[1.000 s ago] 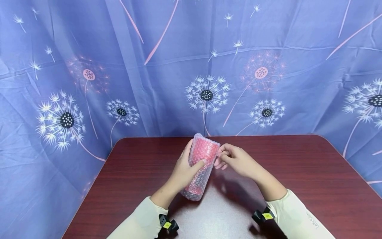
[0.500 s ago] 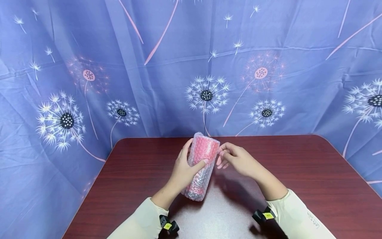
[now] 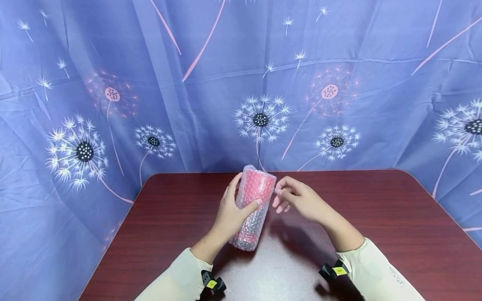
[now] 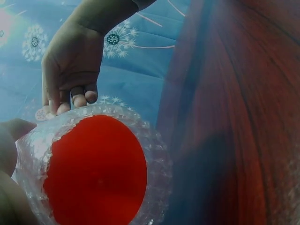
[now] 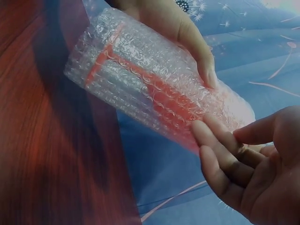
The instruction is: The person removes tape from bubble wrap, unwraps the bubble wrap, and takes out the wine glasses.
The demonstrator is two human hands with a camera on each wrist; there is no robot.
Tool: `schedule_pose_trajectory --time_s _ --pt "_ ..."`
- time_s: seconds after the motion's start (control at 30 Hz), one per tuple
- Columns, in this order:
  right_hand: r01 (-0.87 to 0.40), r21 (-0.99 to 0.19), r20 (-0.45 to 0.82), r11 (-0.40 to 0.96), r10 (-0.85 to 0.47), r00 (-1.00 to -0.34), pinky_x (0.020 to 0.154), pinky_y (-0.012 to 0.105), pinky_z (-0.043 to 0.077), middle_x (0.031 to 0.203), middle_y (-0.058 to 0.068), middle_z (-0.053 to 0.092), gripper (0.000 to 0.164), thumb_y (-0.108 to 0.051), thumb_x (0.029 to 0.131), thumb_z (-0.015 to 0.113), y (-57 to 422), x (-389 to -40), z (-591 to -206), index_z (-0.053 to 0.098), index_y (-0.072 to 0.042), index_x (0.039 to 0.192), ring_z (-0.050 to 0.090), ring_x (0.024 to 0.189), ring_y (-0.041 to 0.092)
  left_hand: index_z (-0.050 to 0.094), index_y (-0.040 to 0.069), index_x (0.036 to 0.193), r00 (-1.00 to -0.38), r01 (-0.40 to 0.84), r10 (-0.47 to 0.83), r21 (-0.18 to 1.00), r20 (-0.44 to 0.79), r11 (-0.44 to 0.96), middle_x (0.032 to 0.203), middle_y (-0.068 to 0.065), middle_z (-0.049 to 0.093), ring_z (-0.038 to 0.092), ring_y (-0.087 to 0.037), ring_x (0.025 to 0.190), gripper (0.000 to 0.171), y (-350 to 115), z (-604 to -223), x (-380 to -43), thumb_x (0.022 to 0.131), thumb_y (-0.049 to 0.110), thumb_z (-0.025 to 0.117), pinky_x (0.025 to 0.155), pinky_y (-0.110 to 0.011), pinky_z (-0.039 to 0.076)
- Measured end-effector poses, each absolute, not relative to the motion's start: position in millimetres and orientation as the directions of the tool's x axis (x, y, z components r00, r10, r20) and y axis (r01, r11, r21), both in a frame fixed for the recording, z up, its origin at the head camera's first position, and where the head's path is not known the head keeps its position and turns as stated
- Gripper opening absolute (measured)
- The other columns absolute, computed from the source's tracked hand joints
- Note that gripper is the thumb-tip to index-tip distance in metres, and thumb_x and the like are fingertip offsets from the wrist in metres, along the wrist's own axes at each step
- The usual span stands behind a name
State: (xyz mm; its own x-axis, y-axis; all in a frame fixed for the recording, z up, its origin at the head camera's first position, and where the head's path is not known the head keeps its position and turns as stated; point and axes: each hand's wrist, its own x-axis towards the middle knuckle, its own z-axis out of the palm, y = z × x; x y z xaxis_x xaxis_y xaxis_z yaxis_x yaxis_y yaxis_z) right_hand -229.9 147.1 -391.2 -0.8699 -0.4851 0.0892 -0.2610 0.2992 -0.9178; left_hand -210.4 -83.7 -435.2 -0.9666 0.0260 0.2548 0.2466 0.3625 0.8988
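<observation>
- Fingers (image 3: 233, 187) of your left hand (image 3: 229, 215) grip the bubble-wrapped cylinder (image 3: 256, 216), tilted over the worktop (image 3: 169, 217) in the head view; your right hand (image 3: 301, 202) is at its upper right edge, before the dandelion-print cloth (image 3: 211, 104).
- From your left wrist, you see a round red end (image 4: 98, 168) ringed by bubble wrap (image 4: 159, 159).
- From your right wrist, your right thumb (image 5: 260, 131) is bent beside the wrap; you cannot tell whether it pinches any.
</observation>
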Motion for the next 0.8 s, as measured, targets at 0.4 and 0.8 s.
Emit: schedule_pose_trajectory --time_s 0.4,0.8 --pt "-0.319 -0.915 0.153 0.247 -0.518 -0.841 0.066 0.042 0.062 0.076 0.018 0.072 0.014 -0.002 0.103 0.04 150.4 -230.8 -391.3 0.052 0.004 0.105 0.074 0.069 0.026 0.032 0.05 0.151 -0.966 0.249 0.027 0.894 0.258 0.372 0.145 -0.004 0.05 0.059 -0.027 0.119 0.086 -83.6 -434.8 -210.6 0.081 0.045 0.082 0.094 -0.046 0.053" --pt "-0.305 -0.918 0.137 0.254 -0.519 -0.843 0.072 0.041 0.062 0.08 0.014 0.074 0.017 -0.007 0.105 0.048 147.6 -232.3 -394.7 0.051 0.01 0.106 0.075 0.076 0.026 0.032 0.045 0.152 -0.972 0.232 0.047 0.914 0.229 0.332 0.145 -0.003 0.049 0.06 -0.025 0.12 0.088 -82.6 -433.8 -208.6 0.08 0.044 0.083 0.091 -0.042 0.055"
